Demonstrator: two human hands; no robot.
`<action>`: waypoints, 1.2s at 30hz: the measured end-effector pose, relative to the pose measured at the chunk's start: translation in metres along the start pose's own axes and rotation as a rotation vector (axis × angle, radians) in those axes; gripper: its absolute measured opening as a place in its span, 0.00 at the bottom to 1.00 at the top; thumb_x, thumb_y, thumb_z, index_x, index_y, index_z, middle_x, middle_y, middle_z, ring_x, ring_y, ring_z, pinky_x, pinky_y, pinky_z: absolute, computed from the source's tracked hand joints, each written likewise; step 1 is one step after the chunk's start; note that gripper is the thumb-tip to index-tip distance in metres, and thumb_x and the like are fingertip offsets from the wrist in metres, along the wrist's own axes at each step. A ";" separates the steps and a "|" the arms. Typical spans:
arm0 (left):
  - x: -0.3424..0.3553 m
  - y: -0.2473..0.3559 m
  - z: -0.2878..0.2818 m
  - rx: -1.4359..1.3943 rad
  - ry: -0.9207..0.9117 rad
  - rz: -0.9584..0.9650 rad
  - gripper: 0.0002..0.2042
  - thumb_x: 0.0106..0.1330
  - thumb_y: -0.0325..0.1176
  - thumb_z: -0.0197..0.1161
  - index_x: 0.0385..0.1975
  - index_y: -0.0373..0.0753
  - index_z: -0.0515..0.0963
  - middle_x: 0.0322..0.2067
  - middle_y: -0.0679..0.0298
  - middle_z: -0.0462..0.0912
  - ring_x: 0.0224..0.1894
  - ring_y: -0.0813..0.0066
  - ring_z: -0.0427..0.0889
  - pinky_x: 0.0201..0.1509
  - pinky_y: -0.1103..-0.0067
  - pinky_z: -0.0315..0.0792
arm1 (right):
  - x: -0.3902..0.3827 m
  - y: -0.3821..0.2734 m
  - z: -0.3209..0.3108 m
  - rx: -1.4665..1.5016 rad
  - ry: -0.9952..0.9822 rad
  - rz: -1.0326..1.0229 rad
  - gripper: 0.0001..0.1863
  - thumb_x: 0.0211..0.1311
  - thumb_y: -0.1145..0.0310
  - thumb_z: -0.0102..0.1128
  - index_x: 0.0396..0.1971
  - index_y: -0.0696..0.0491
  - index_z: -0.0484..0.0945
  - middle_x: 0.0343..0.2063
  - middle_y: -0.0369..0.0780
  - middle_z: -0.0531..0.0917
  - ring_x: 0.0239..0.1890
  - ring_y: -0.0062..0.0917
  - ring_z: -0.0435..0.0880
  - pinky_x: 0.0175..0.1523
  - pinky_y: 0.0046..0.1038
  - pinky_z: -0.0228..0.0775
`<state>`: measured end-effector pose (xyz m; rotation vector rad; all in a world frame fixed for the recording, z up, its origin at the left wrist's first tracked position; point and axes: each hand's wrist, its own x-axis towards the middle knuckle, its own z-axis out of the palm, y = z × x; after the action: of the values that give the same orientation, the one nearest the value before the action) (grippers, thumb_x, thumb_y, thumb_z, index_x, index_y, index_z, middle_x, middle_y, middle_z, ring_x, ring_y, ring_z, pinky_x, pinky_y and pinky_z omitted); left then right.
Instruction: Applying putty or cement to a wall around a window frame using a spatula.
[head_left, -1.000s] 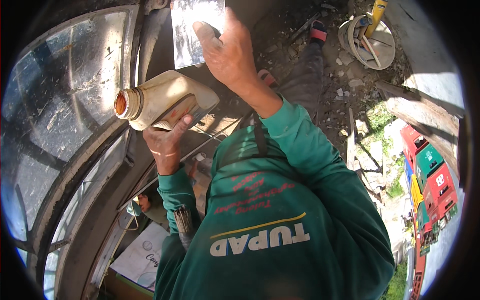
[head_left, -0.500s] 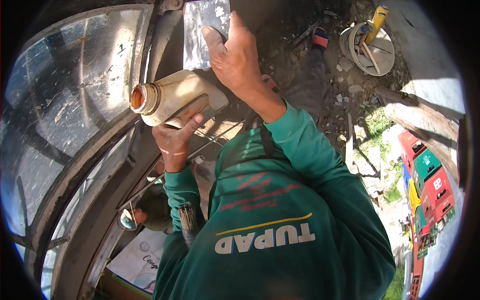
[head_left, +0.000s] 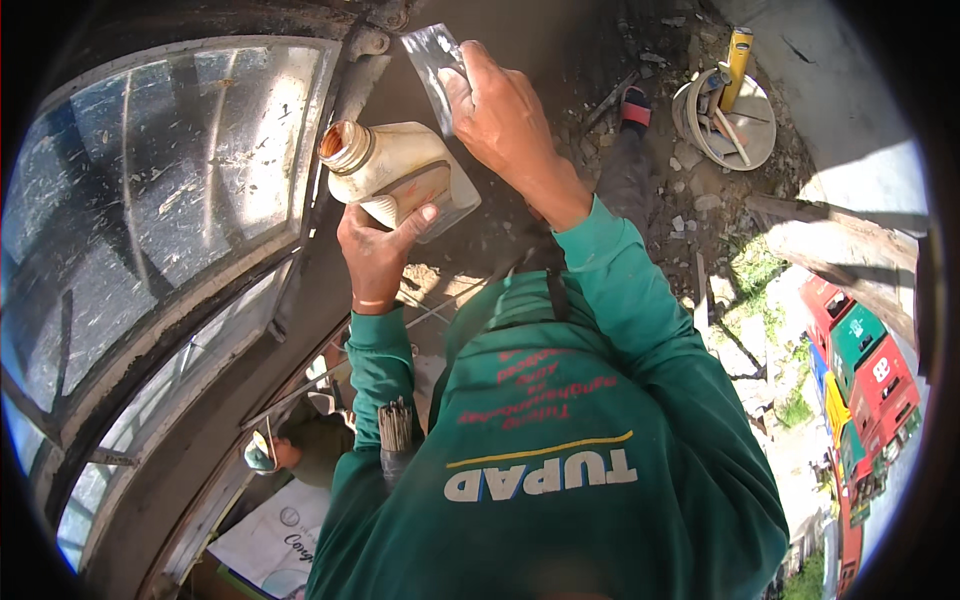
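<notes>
My left hand (head_left: 380, 245) grips a dirty white plastic jug (head_left: 400, 165) by its handle side, fingers partly hidden under it. The jug is tilted, its uncapped neck, stained reddish brown, pointing up and left. Just beyond it, my right hand (head_left: 505, 120) pinches a flat grey scraper (head_left: 430, 65) smeared with white, thumb on its face. The scraper's lower end is close to the jug's far corner; I cannot tell if they touch. A stiff-bristled brush (head_left: 395, 425) sticks up by my left sleeve.
A large dusty window frame (head_left: 190, 140) fills the left. At the far right stands a white bucket (head_left: 755, 150) with a yellow tube and tools. Rubble covers the ground. Wood beams (head_left: 850, 250) and red crates (head_left: 880, 390) lie right; another person (head_left: 315, 445) is at lower left.
The jug and my left hand have shifted right. My right hand has moved slightly right and down, and the scraper has turned to a steeper slant with its face more edge-on.
</notes>
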<state>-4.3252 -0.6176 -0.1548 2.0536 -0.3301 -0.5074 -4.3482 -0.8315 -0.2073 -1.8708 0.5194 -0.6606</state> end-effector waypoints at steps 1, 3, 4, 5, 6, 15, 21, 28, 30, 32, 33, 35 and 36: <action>0.005 0.007 0.004 -0.015 -0.018 0.024 0.32 0.55 0.34 0.84 0.56 0.28 0.77 0.51 0.55 0.86 0.51 0.68 0.84 0.59 0.72 0.77 | -0.002 -0.004 -0.004 -0.002 0.098 0.002 0.11 0.68 0.70 0.60 0.39 0.63 0.72 0.25 0.57 0.83 0.30 0.59 0.83 0.33 0.47 0.75; 0.009 0.009 0.004 -0.091 -0.012 0.003 0.32 0.55 0.35 0.84 0.57 0.28 0.76 0.51 0.55 0.86 0.52 0.68 0.84 0.60 0.72 0.76 | -0.013 -0.018 -0.024 0.042 0.105 0.037 0.12 0.69 0.68 0.60 0.39 0.63 0.73 0.25 0.57 0.83 0.30 0.59 0.83 0.33 0.46 0.75; 0.012 0.011 0.005 -0.165 -0.029 -0.014 0.33 0.55 0.35 0.84 0.57 0.28 0.76 0.52 0.55 0.85 0.53 0.68 0.84 0.61 0.71 0.76 | -0.014 -0.019 -0.036 0.076 0.127 0.085 0.13 0.70 0.67 0.61 0.38 0.62 0.73 0.26 0.57 0.82 0.30 0.59 0.83 0.34 0.46 0.75; 0.016 0.013 0.008 -0.151 -0.042 -0.027 0.34 0.55 0.35 0.84 0.58 0.28 0.75 0.52 0.55 0.85 0.54 0.68 0.84 0.61 0.71 0.76 | -0.012 -0.014 -0.044 0.106 0.108 0.090 0.14 0.70 0.66 0.62 0.38 0.63 0.73 0.26 0.56 0.83 0.30 0.58 0.83 0.34 0.45 0.75; 0.020 0.013 0.013 -0.157 -0.040 -0.027 0.34 0.55 0.35 0.84 0.58 0.28 0.75 0.52 0.55 0.85 0.54 0.68 0.84 0.61 0.71 0.76 | -0.008 -0.008 -0.050 0.135 0.089 0.096 0.15 0.71 0.64 0.62 0.38 0.63 0.73 0.26 0.56 0.83 0.30 0.58 0.83 0.34 0.44 0.75; 0.052 0.023 0.033 -0.013 -0.068 -0.027 0.27 0.54 0.35 0.83 0.49 0.28 0.79 0.43 0.53 0.88 0.45 0.70 0.87 0.53 0.72 0.80 | -0.002 0.012 -0.081 0.022 -0.006 0.291 0.18 0.71 0.60 0.63 0.37 0.63 0.74 0.27 0.55 0.82 0.26 0.44 0.79 0.37 0.38 0.73; 0.062 0.054 0.024 0.104 -0.047 -0.054 0.26 0.53 0.36 0.81 0.47 0.27 0.80 0.42 0.52 0.89 0.42 0.68 0.87 0.49 0.71 0.80 | -0.017 0.042 -0.087 0.039 -0.050 0.366 0.19 0.71 0.60 0.62 0.39 0.65 0.75 0.31 0.58 0.83 0.34 0.52 0.84 0.40 0.41 0.74; 0.070 0.064 0.012 0.157 -0.003 -0.103 0.28 0.55 0.35 0.80 0.52 0.26 0.79 0.42 0.51 0.89 0.43 0.68 0.87 0.51 0.72 0.80 | -0.009 0.065 -0.092 0.037 -0.104 0.485 0.21 0.71 0.58 0.61 0.43 0.66 0.76 0.34 0.60 0.84 0.37 0.58 0.84 0.43 0.43 0.74; 0.073 0.077 0.012 0.242 -0.028 -0.133 0.28 0.55 0.35 0.80 0.52 0.25 0.79 0.43 0.52 0.89 0.44 0.69 0.87 0.51 0.72 0.80 | -0.007 0.079 -0.096 0.025 -0.110 0.497 0.21 0.71 0.58 0.61 0.43 0.66 0.76 0.33 0.59 0.84 0.36 0.56 0.84 0.42 0.42 0.75; 0.075 0.082 0.013 0.234 -0.031 -0.121 0.28 0.56 0.35 0.79 0.52 0.25 0.79 0.42 0.52 0.89 0.44 0.69 0.87 0.51 0.72 0.80 | -0.002 0.087 -0.097 0.015 -0.118 0.506 0.20 0.72 0.59 0.61 0.43 0.65 0.76 0.32 0.58 0.84 0.35 0.54 0.85 0.42 0.42 0.75; 0.075 0.089 0.014 0.266 -0.033 -0.153 0.28 0.56 0.35 0.79 0.52 0.25 0.79 0.42 0.52 0.89 0.43 0.69 0.87 0.51 0.72 0.80 | 0.001 0.087 -0.098 0.049 -0.101 0.503 0.20 0.72 0.59 0.62 0.43 0.65 0.77 0.31 0.56 0.85 0.33 0.50 0.85 0.41 0.40 0.75; 0.076 0.095 0.015 0.262 -0.027 -0.220 0.28 0.55 0.37 0.79 0.52 0.26 0.79 0.43 0.52 0.89 0.44 0.67 0.87 0.51 0.71 0.79 | 0.010 0.086 -0.104 0.092 -0.157 0.587 0.19 0.74 0.61 0.61 0.49 0.63 0.79 0.38 0.48 0.88 0.38 0.29 0.84 0.50 0.33 0.75; 0.076 0.096 0.015 0.270 -0.022 -0.224 0.28 0.55 0.37 0.79 0.52 0.26 0.79 0.43 0.52 0.89 0.44 0.67 0.87 0.51 0.71 0.79 | 0.012 0.088 -0.105 0.100 -0.162 0.589 0.19 0.74 0.61 0.61 0.49 0.63 0.79 0.38 0.48 0.88 0.38 0.29 0.84 0.50 0.33 0.75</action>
<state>-4.2687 -0.7094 -0.0956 2.3639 -0.1900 -0.6506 -4.4119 -0.9435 -0.2536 -1.5494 0.8642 -0.1381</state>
